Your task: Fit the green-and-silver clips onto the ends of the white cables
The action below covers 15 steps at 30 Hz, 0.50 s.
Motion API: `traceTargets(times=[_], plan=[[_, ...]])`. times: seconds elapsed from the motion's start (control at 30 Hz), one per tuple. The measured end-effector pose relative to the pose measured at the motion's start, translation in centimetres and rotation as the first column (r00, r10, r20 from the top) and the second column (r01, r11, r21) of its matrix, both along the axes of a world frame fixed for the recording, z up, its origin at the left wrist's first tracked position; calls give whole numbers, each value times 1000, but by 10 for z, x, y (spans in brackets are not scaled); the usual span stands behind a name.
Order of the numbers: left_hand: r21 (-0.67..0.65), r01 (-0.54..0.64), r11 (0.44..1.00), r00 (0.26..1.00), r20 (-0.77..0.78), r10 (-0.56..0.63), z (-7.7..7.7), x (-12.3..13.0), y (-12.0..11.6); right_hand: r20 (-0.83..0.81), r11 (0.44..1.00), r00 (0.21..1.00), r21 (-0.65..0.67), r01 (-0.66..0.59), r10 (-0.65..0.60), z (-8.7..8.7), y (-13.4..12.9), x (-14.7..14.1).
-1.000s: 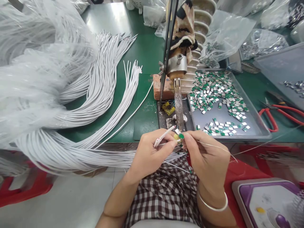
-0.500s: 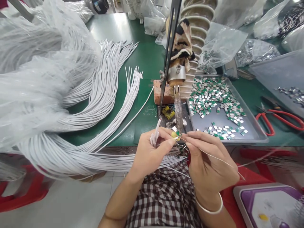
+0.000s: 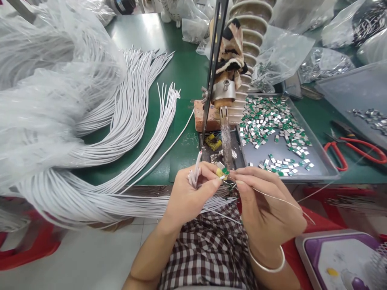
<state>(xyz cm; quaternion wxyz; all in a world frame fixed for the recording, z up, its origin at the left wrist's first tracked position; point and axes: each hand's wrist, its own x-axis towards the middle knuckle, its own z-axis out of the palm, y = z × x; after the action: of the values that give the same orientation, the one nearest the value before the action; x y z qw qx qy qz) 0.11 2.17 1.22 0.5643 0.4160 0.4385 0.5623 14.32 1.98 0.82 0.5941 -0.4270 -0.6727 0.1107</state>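
Observation:
My left hand (image 3: 186,197) is closed around several white cables (image 3: 195,177) whose cut ends stick up from the fist. Between its thumb and a fingertip wrapped in yellow, it pinches a small green circuit board (image 3: 225,171) with a metal plug, along with a white cable end. My right hand (image 3: 269,205) pinches thin solder wire (image 3: 273,196), its tip at the board. Just above both sits the soldering iron's shaft (image 3: 225,139), clamped pointing down; whether its tip touches the board, I cannot tell.
Behind the iron lie a brick (image 3: 203,117) and a ribbed hose (image 3: 250,44). At right are a metal tray (image 3: 263,155) of small green boards, red-handled pliers (image 3: 361,146) and a grey bin (image 3: 359,86). White cable bundles (image 3: 127,121) and plastic bags cover the left.
The green board now shows more clearly between the fingertips, tilted slightly, and the right hand has shifted a little to the right. The whole view has moved slightly.

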Motion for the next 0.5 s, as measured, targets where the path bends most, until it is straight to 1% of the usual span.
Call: traceTargets(times=[0.1, 0.2, 0.27, 0.37, 0.43, 0.5], plan=[[-4, 14, 1000, 998, -68, -14, 0, 0, -3, -60, 993, 998, -119, -2, -6, -3, -2, 2], [-1, 21, 1000, 992, -122, -21, 2, 1, -5, -68, 968, 997, -249, 16, -34, -5, -2, 4], [2, 25, 1000, 990, -139, -24, 2, 3, -5, -51, 966, 998, -258, 17, -31, -6, -1, 4], [5, 32, 999, 985, -167, -31, 2, 6, -7, -48, 976, 998, -216, 21, -32, -8, 0, 2], [13, 40, 999, 980, -197, -37, 0, 6, -8, -86, 978, 996, -207, 19, -37, -10, -1, 1], [13, 65, 998, 972, -227, -61, -4, 5, -12, -140, 974, 990, -225, 2, -35, -11, -4, 3]])
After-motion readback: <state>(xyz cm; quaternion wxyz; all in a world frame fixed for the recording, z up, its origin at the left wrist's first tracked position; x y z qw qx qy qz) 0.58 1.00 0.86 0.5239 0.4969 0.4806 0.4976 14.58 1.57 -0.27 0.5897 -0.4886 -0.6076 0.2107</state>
